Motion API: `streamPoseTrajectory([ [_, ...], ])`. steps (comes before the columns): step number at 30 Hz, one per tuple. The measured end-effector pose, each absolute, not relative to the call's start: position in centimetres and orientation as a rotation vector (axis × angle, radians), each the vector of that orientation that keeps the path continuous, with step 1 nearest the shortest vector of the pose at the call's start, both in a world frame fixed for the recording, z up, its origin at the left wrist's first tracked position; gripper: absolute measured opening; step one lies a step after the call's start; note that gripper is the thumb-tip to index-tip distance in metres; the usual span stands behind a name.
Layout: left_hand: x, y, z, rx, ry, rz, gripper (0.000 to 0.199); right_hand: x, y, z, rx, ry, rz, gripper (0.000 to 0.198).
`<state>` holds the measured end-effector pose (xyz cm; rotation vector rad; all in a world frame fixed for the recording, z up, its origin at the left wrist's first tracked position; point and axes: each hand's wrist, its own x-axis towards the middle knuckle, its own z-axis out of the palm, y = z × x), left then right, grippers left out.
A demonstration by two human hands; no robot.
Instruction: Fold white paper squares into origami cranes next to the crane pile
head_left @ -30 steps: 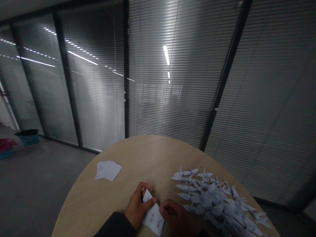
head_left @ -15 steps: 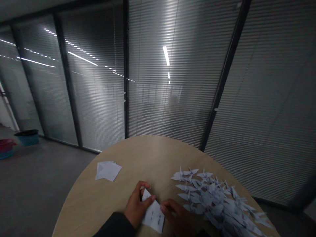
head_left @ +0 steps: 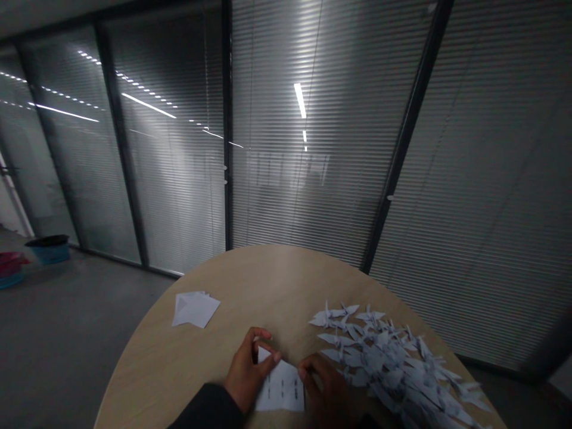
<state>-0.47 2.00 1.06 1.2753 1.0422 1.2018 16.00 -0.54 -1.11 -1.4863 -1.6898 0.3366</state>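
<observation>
A white sheet of paper (head_left: 282,387) with rows of dark print lies on the table in front of me, partly folded. My left hand (head_left: 250,372) grips its upper left edge between thumb and fingers. At its upper right corner, the thumb and forefinger of my right hand (head_left: 324,384) pinch the paper. Just right of that hand spreads a heap of folded white paper cranes (head_left: 388,363). Farther off on the left lies a small stack of white paper squares (head_left: 196,308).
The round wooden table (head_left: 268,274) has its far edge close to a glass partition with blinds (head_left: 304,208). On the floor at the left stand a blue tub with a dark rim (head_left: 49,250) and a red and blue tub (head_left: 11,271).
My right hand has moved slightly right and up with the paper's corner. The sheet is spread wider, and more of its print shows. My left hand has stayed in place.
</observation>
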Motion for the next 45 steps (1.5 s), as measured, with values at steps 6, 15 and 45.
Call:
streamPoseTrajectory([
  [6, -0.7, 1.8, 1.3, 1.599, 1.136, 1.068, 0.014, 16.0, -0.4, -1.8, -1.425, -1.775, 0.151, 0.028],
  [15, -0.8, 1.7, 1.0, 1.673, 1.212, 0.877, 0.031, 15.6, -0.4, -1.2, -1.341, -1.648, 0.061, 0.030],
  [45, -0.6, 2.5, 0.2, 1.042, 0.931, 1.006, 0.043, 16.0, -0.7, -1.0, -1.408, -1.651, 0.209, 0.052],
])
